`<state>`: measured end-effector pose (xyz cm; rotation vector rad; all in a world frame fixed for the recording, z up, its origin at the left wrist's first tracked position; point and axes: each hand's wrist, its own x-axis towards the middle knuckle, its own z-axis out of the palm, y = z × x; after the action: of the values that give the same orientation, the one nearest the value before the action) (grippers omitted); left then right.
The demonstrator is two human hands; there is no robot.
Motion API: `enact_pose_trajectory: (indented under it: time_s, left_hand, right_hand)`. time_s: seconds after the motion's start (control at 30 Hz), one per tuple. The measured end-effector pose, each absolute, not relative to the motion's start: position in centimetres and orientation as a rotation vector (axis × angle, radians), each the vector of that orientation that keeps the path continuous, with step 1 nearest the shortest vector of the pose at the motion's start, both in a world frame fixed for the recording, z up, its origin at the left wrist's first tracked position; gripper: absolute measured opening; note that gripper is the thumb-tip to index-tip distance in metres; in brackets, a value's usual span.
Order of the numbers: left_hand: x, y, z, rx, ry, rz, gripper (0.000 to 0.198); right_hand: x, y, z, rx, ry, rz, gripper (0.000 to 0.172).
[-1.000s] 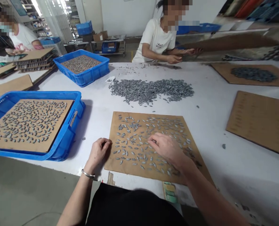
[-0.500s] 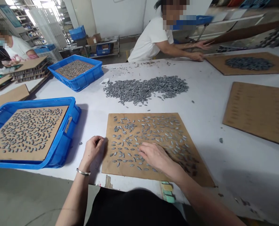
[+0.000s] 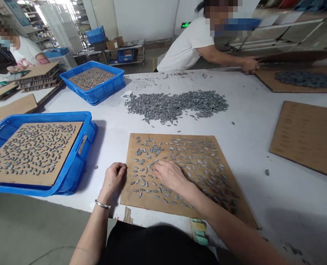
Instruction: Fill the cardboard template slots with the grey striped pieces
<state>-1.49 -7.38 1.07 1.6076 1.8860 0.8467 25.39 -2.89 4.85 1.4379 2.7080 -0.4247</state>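
R hand lay flat, fingers loosely spread, palm down on the grey pieces scattered over the brown board at the desk front. L hand was curled shut at the board's L edge, unclear if pinching it. Risk, prob.: a wide sweep could push pieces off the board, or the board could slide if unbraced.

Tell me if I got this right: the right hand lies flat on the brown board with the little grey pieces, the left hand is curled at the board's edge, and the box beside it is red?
Not quite. The box is blue, not red, as the head view shows. The right hand does lie flat on the brown board among the grey pieces, and the left hand is curled at its edge.
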Motion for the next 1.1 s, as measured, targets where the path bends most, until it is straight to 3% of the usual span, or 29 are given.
enact_pose_trajectory:
  time_s: [0.2, 0.5, 0.83, 1.1]
  left_hand:
    - [-1.1, -7.6, 1.0, 1.622, 1.889, 0.848, 0.021]
    - [-0.8, -7.9, 1.1, 1.64, 1.885, 0.845, 0.02]
    - [-0.7, -8.0, 1.0, 1.663, 1.871, 0.853, 0.018]
    - [-0.8, -8.0, 0.7, 1.666, 1.863, 0.858, 0.018]
  right_hand:
    - [24.1, -2.9, 4.0, 1.411, 2.708, -0.319, 0.029]
    - [25.4, -3.0, 3.7, 1.497, 2.766, -0.521, 0.021]
    - [23.3, -5.6, 4.0, 1.366, 2.725, -0.479, 0.02]
    - [24.3, -6.4, 5.0, 1.393, 2.734, -0.446, 0.026]
